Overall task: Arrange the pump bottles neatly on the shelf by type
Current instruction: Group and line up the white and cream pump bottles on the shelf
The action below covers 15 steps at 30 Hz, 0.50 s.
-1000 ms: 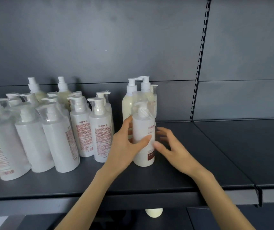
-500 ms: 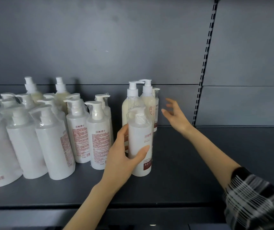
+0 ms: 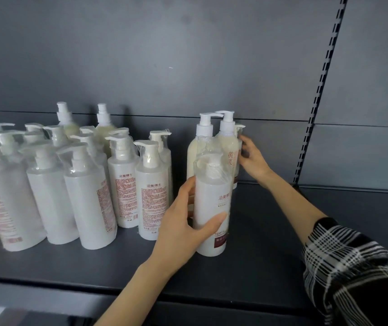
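- The left hand [image 3: 183,222] grips the front white pump bottle [image 3: 211,198], with the thumb across its face and the fingers wrapped behind it.
- This bottle stands upright on the dark grey shelf [image 3: 270,231], apart from the main group to its left, and clear film covers its pump.
- Its label shows "沿美博" before curving out of sight. A dark red band at the foot begins "KERAT"; the rest is blurred.
- Just behind it stand two tall cream pump bottles [image 3: 194,158]. The right one carries a red-brown "黄" above a second, partly hidden character.
- The right hand [image 3: 253,161] reaches to the back, its fingers curled round the right side of a rear wrapped bottle [image 3: 238,137]. The cream pair hides most of that bottle.
- Left of the held bottle, two white bottles [image 3: 152,198] face back-out. Each is headed "沿美博士" above red small print too fine to read.
- Farther left is a cluster of film-wrapped white bottles [image 3: 47,196]; the red print on their sides is unreadable.
- Two more cream bottles [image 3: 64,123] stand at the rear of that cluster.
- A black-and-white plaid sleeve [image 3: 353,267] covers the right forearm.
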{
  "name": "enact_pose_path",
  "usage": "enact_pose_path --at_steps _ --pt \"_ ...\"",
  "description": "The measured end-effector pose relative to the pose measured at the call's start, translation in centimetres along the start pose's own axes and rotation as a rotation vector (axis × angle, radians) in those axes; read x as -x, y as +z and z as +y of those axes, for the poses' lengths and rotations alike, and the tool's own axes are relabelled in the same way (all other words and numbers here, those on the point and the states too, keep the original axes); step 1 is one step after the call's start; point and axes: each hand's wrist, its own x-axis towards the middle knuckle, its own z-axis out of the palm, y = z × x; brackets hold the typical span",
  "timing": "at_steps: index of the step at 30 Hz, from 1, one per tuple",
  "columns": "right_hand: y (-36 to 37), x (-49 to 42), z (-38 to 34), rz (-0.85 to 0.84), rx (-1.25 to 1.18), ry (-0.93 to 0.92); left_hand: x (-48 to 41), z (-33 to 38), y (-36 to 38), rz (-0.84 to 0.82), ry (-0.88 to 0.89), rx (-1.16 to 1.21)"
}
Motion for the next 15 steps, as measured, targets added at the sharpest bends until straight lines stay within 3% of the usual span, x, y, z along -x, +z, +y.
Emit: enact_pose_path --at_steps 15 --pt "-2.4 2.5 0.2 0.011 0.054 -0.068 0.0 0.2 0.2 0.002 0.009 0.025"
